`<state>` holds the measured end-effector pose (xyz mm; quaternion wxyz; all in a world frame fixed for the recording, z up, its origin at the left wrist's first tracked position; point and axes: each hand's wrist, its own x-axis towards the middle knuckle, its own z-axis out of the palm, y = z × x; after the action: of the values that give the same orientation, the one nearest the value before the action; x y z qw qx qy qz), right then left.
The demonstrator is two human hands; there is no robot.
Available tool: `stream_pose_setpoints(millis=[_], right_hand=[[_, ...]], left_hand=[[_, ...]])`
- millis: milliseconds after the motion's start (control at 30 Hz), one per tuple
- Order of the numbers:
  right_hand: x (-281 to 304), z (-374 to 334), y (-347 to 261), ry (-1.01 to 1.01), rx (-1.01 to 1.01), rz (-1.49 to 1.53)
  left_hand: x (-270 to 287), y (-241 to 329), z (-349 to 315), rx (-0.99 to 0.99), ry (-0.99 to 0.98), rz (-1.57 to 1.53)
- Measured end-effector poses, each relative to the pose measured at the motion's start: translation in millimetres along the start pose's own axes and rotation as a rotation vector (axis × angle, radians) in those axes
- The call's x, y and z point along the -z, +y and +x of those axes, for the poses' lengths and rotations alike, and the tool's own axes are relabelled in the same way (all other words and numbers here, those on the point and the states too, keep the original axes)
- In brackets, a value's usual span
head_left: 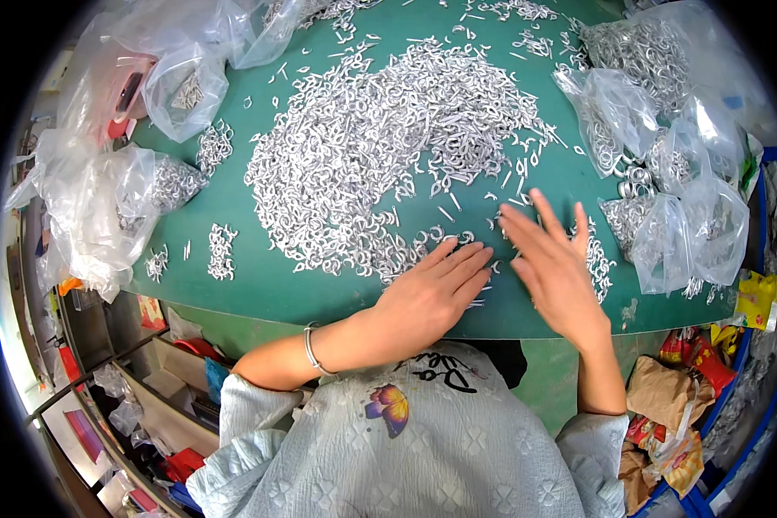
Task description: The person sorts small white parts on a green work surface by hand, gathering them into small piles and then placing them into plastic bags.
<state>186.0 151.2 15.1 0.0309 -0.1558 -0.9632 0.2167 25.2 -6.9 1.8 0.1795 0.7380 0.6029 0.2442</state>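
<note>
A broad heap of small silvery metal pieces (354, 147), many curved or ring-like, spreads over the green table (285, 292). My left hand (432, 292) lies at the heap's near edge, palm down with fingers stretched out, touching or just above the pieces. Close by on its right, my right hand (557, 269) is raised with fingers spread and nothing visible in it. A smaller pile of metal pieces (597, 263) shows partly behind the right hand. What lies under both palms is hidden. A bangle (311, 350) circles my left wrist.
Small piles of pieces (222, 252) sit at the left. Clear plastic bags of metal parts line the left (177, 186) and right (665, 242) sides. The table's curved near edge runs before me. Drawers (160, 388) stand lower left, a brown paper bag (665, 388) lower right.
</note>
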Motion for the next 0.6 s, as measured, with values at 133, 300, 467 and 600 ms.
stream_pose_setpoints(millis=[133,300,467,600], right_hand=[[5.4,-11.7,8.8,0.114,-0.116,0.056],[5.8,-24.5,7.1,0.156,-0.136,0.08],[6.7,-29.7,-5.5,0.074,-0.072,0.033],[5.0,-38.0,-15.1,0.024,-0.1,-0.077]], left_hand=[[0.9,-0.7,17.6,-0.066,-0.013,0.033],[-4.8,-8.4,19.6,-0.073,-0.071,0.104],[-2.1,-4.0,1.7,-0.071,-0.091,0.087],[0.3,-3.1,0.1,-0.037,-0.078,0.049]])
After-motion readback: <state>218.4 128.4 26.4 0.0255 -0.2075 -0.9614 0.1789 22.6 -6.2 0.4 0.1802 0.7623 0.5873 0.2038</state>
